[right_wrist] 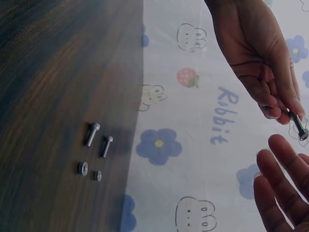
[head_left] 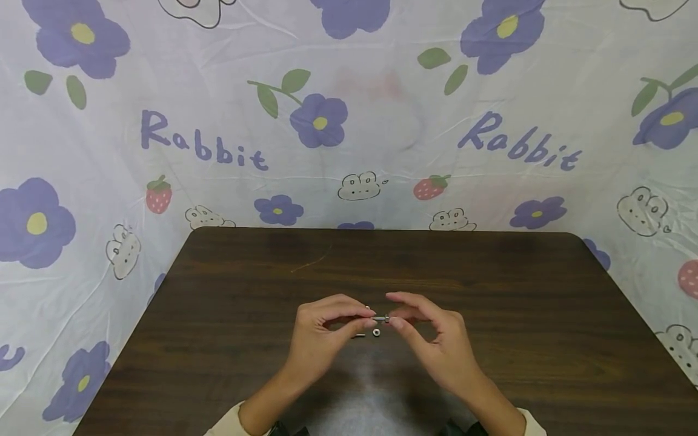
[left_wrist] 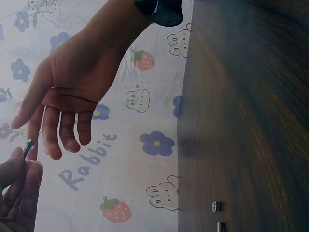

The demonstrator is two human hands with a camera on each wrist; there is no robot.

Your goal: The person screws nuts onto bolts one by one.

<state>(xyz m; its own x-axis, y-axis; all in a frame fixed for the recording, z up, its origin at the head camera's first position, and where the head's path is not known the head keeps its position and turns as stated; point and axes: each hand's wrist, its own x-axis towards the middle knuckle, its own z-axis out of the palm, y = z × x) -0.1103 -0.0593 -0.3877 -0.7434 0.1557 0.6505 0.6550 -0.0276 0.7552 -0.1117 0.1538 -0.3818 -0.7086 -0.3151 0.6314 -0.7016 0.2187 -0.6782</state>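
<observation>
Thumb and fingers of my left hand (head_left: 324, 330) pinch a small metal bolt (head_left: 379, 318) above the table; it lies roughly level in the head view. At its right end sits a wider metal piece (right_wrist: 303, 136), and I cannot tell whether that is a head or a nut. My right hand (head_left: 436, 339) is just beside this end, thumb tip right at it in the head view. In the right wrist view the right fingers (right_wrist: 285, 169) are spread and fairly straight. Below on the table, a nut (head_left: 376, 332) and part of a bolt (head_left: 358, 335) show between the hands.
In the right wrist view, a larger bolt (right_wrist: 92, 134), a smaller bolt (right_wrist: 107, 146) and two nuts, one larger (right_wrist: 83, 168) and one smaller (right_wrist: 98, 176), lie grouped on the dark wooden table (head_left: 245, 290). A printed cloth (head_left: 382, 121) hangs behind the table's far edge.
</observation>
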